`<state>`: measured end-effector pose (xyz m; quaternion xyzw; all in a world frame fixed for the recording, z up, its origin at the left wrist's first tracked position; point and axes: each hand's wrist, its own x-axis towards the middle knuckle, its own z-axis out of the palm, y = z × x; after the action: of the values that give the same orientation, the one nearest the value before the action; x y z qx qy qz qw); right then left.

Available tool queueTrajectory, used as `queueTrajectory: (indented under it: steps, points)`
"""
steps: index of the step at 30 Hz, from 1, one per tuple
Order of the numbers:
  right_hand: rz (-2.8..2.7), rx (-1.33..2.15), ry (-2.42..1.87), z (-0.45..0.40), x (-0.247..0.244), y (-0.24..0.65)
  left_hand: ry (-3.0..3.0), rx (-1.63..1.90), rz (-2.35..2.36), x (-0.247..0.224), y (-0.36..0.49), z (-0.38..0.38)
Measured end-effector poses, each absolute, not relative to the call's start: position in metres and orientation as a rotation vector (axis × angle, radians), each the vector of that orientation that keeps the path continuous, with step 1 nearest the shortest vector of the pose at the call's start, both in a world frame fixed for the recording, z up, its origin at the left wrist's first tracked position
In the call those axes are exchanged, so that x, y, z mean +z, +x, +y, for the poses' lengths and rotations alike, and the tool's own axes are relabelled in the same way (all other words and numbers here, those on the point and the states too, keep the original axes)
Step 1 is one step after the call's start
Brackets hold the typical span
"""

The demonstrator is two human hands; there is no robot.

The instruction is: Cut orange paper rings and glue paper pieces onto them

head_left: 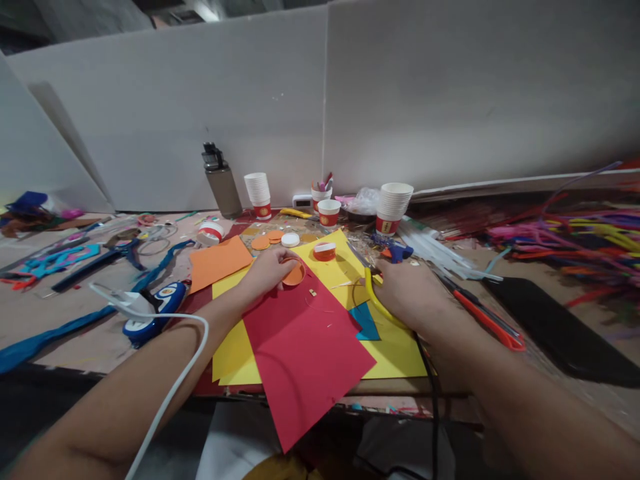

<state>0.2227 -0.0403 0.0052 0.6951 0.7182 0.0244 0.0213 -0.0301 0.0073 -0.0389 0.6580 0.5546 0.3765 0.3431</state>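
Observation:
My left hand (pixel 273 272) is closed on a small round orange paper disc (pixel 295 273) with a raised rim, at the top edge of a red paper sheet (pixel 310 353). My right hand (pixel 407 293) is closed round a yellow-handled tool (pixel 377 300) that looks like a hot glue gun; a black cord (pixel 434 393) runs down below it. Most of the tool is hidden by the hand. Yellow sheets (pixel 400 360) lie under the red one, with a blue paper piece (pixel 367 323) between the hands. Just beyond sits a short orange ring with a white strip (pixel 325 251).
Paper cup stacks (pixel 395 200) and a bottle (pixel 224 190) stand at the back. Orange discs (pixel 260 243) and an orange sheet (pixel 223 261) lie left. On the right are clear glue sticks (pixel 435 247), a red cutter (pixel 487 320), a black phone (pixel 565 330) and pipe cleaners (pixel 575 233).

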Motion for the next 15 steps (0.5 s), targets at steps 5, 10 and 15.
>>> queueTrajectory:
  steps: [5, 10, 15]
  points:
    - [2.154, 0.021, 2.156, -0.045, 0.002, 0.217, 2.088, 0.885, 1.599, -0.030, -0.037, 0.009]
    - [2.194, -0.019, 2.059, -0.046, -0.003, 0.218, 2.197, 0.560, 1.742, -0.017, -0.041, 0.010]
    - [2.316, -0.040, 1.957, -0.047, -0.009, 0.224, 2.192, 0.418, 1.715, -0.015, -0.047, 0.013]
